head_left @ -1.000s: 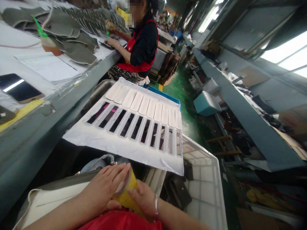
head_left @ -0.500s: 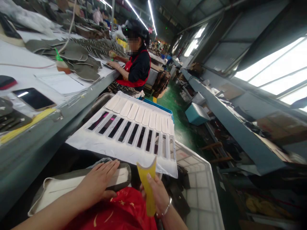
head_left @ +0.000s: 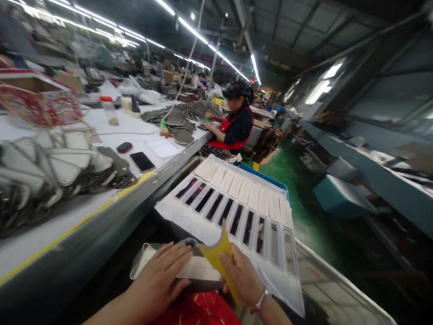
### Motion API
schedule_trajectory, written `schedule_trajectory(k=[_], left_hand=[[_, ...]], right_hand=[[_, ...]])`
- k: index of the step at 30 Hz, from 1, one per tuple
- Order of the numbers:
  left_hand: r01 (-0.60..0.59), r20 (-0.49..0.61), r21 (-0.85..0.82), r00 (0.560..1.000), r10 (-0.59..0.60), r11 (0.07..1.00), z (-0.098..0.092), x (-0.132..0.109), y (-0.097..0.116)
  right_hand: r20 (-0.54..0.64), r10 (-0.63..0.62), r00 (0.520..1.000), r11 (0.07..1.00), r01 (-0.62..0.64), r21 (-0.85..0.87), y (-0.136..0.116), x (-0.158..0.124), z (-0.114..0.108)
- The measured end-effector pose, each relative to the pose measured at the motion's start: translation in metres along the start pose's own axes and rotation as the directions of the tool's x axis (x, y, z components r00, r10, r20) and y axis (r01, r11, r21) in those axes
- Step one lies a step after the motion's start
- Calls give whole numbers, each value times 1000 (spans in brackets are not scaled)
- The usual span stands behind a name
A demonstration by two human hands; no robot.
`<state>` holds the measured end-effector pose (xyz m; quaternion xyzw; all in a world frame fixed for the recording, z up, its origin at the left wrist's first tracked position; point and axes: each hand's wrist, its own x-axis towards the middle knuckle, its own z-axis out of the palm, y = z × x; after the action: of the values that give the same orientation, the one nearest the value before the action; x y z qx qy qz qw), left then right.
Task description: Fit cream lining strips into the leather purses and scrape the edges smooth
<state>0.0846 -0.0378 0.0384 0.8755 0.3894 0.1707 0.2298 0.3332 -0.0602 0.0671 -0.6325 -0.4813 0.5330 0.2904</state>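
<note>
My left hand [head_left: 165, 273] lies flat, fingers stretched, over a grey-brown piece with a cream strip [head_left: 199, 267] on my lap. Part of that piece is hidden beneath the palm. My right hand [head_left: 246, 275] grips a flat yellow scraper-like tool [head_left: 218, 253] whose upper end is cut in a concave curve with pointed corners. The tool's lower part passes behind my fingers, close to the right end of the cream strip. Just beyond both hands slopes a white sheet [head_left: 179, 216] with a row of cream strips [head_left: 243, 189] and several long slots.
A long workbench [head_left: 101, 221] runs along the left, bearing stacked grey pieces [head_left: 64, 171], a phone [head_left: 142, 161] and a small glue bottle [head_left: 164, 128]. A co-worker [head_left: 238, 122] sits farther along it. A white crate [head_left: 334, 275] stands at the right.
The camera view has swung left, bringing more of the bench into sight. My right hand has brought the yellow tool closer to the left hand and over the piece's right end.
</note>
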Motion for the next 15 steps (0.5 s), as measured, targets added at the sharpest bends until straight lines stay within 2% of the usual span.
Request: schedule_trajectory(k=[1,2,3,4,5,6,8,9,13,15], left_hand=[[118,-169,-89,977,-132,989,-7,-16,-16],[240,-267,-238,915,-301,941,-11,-31,-31],[350,-294,-432,817,-496,831,-13,-43,-46],[376,-260,-615,733,-629,693,-12,-52,-59],[367,-178,-761,675,-716,535,-9,-56,-69],[331,-88,-860,653,-752,388,-5,-57,-76],[263,57,-950,675,-736,168,6,-48,-83],[238,112,-968,685,-719,75,10,-42,-83],[31,246,-948,704,-666,-318,12,-17,-86],[-45,263,-905,722,-640,-423,8,-13,-92]], right_hand=[[146,-8,989,994,25,-111,-11,8,-5],[275,0,962,971,66,-231,-23,19,-8],[382,16,924,926,130,-355,-35,32,-7],[454,28,891,847,219,-483,-48,47,-2],[500,29,865,724,327,-607,-60,63,6],[537,20,844,572,431,-698,-71,79,16],[594,-18,804,297,572,-765,-88,110,41],[619,-36,784,214,611,-762,-93,124,56],[675,-97,731,123,682,-721,-103,157,112],[696,-192,692,63,716,-695,-104,166,135]])
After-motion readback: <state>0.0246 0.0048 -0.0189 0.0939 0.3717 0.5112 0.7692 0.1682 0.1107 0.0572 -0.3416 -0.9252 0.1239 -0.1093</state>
